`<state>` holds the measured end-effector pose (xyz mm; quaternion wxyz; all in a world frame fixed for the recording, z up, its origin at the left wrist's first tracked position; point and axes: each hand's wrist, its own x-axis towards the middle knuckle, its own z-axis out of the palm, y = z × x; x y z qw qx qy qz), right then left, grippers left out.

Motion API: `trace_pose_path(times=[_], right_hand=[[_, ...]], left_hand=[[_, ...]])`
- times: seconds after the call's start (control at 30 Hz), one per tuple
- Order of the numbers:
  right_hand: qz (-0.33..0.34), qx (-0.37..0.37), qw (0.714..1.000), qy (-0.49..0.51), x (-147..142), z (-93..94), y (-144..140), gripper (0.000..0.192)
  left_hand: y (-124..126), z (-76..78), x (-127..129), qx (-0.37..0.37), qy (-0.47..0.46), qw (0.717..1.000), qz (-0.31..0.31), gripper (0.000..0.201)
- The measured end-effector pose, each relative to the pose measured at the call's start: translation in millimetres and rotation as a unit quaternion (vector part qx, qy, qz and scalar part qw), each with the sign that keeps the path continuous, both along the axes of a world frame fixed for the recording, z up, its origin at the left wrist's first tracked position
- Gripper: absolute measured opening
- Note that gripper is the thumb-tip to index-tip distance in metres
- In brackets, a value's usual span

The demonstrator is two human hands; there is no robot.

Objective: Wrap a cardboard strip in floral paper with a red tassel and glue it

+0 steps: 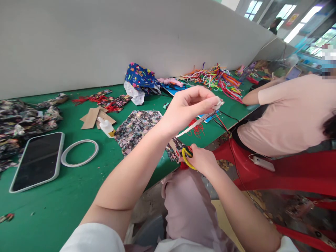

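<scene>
My left hand (193, 106) is raised above the table edge, its thumb and fingers pinched on one end of a narrow white strip (189, 130). The strip slants down to the left, towards the scissors. My right hand (203, 159) is lower, near my lap, closed around the yellow handles of the scissors (187, 160). Their blades point up and left, close to the strip's lower end; whether they touch it I cannot tell. Just behind the blades is a small dark floral piece (172, 153) with red threads below. A larger floral fabric piece (139, 127) lies flat, partly behind my left forearm.
On the green table (78, 199) lie a phone (38, 161), a white ring (80, 153), a glue bottle (106, 127), cardboard pieces (91, 117) and crumpled floral cloth (28, 122). Colourful cords (217, 78) are heaped behind. A person (294, 115) sits on a red chair (296, 171) at right.
</scene>
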<state>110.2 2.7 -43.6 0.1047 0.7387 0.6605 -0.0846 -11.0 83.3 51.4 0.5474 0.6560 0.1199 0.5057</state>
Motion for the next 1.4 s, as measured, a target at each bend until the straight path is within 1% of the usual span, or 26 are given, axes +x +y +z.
trace_pose_path(times=[0.17,0.53,0.6,0.63,0.77,0.87,1.0,1.27,1.4], right_hand=[[0.024,0.006,0.999,-0.027,0.9,-1.4,2.6,0.036],[0.043,0.006,0.999,-0.027,7.0,-0.3,5.5,0.029],[0.040,0.005,0.999,-0.028,6.5,-0.6,5.0,0.033],[0.035,0.002,0.999,-0.028,6.0,-0.7,4.6,0.039],[0.009,-0.009,1.000,-0.016,3.6,0.4,2.8,0.067],[0.006,-0.010,1.000,-0.011,2.8,1.4,2.2,0.076],[0.000,-0.012,1.000,-0.013,2.4,1.5,3.6,0.077],[0.002,-0.002,1.000,-0.015,-1.0,2.6,9.6,0.077],[0.003,-0.009,1.000,-0.017,-0.2,3.1,12.0,0.071]], left_hand=[[1.3,-0.9,0.6,-0.009,-0.026,0.999,-0.021,0.012],[-0.9,1.5,1.0,-0.014,-0.022,1.000,-0.018,0.013],[-1.3,1.5,1.0,-0.015,-0.019,1.000,-0.018,0.014],[-1.3,1.4,1.0,-0.016,-0.018,1.000,-0.018,0.015],[-1.3,0.9,0.8,-0.015,-0.017,0.999,-0.024,0.016],[-1.7,1.0,0.7,-0.014,-0.017,0.999,-0.026,0.018],[-3.2,1.7,1.0,-0.016,-0.013,1.000,-0.022,0.021],[-5.9,4.0,1.2,-0.014,-0.026,0.999,-0.041,0.014],[-6.4,4.3,1.6,-0.019,-0.028,0.998,-0.044,0.015]])
